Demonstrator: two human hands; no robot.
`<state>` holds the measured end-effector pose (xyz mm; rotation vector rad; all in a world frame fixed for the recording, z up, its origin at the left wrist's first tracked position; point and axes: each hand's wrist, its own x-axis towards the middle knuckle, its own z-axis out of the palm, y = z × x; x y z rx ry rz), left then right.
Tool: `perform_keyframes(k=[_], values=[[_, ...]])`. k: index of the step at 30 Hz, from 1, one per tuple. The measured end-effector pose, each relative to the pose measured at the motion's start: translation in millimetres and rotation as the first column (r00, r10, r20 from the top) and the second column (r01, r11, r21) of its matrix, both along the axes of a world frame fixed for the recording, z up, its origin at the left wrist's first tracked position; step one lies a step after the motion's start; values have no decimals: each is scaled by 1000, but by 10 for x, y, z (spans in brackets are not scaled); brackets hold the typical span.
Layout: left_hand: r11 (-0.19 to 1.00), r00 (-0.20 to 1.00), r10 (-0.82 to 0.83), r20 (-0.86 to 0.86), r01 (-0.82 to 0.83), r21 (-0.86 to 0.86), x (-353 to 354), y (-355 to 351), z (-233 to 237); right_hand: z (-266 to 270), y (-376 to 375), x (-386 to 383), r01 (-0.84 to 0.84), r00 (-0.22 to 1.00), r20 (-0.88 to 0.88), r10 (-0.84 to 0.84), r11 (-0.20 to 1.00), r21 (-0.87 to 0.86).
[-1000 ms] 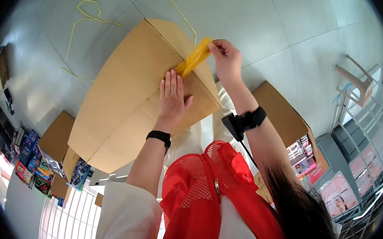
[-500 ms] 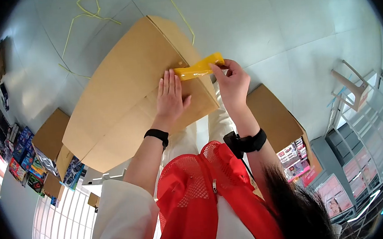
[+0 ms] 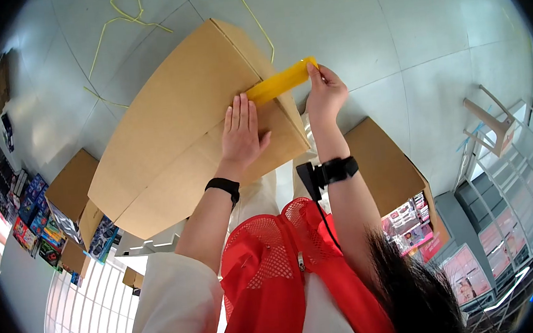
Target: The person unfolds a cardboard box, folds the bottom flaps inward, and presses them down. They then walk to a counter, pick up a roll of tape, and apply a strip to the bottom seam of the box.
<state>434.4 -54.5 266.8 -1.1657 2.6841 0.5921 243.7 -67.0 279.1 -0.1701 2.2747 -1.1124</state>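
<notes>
A large brown cardboard box [image 3: 169,124] lies in front of me, its top flat and its near end edge at the right. My left hand [image 3: 242,131] rests flat on the box top, fingers extended, with the fingertips at the end of a yellow tape strip [image 3: 282,84]. The strip runs from there over the box edge and stretches up to the right. My right hand [image 3: 325,93] pinches its free end between thumb and fingers, off the box to the right.
An open carton [image 3: 382,163] with pink packages stands at the right. Beyond it is a light stool [image 3: 491,120]. Another open box [image 3: 71,185] and colourful packages [image 3: 31,204] lie at the left. Yellow straps [image 3: 255,20] lie on the floor.
My right hand has moved up and slightly outward, and the tape strip is now pulled straighter and flatter instead of twisted. My left hand stays on the box near the tape's end.
</notes>
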Motion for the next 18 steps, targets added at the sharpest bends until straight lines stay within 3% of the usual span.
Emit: perform_keyframes(k=[2, 5, 14, 18], values=[[1000, 1000, 0, -3, 0, 6, 9, 0, -4, -216, 0, -37, 18, 998, 66, -11, 994, -105], [1000, 1000, 7, -9, -6, 26, 8, -1, -22, -476, -35, -87, 45, 979, 204, -19, 992, -120], [999, 1000, 10, -10, -10, 31, 5, 2, -47, -979, -111, 125, -63, 917, 399, -21, 978, 197], [1000, 1000, -2, -6, 2, 27, -1, 1, -36, -929, -165, 225, -405, 862, 436, 257, 868, 289]])
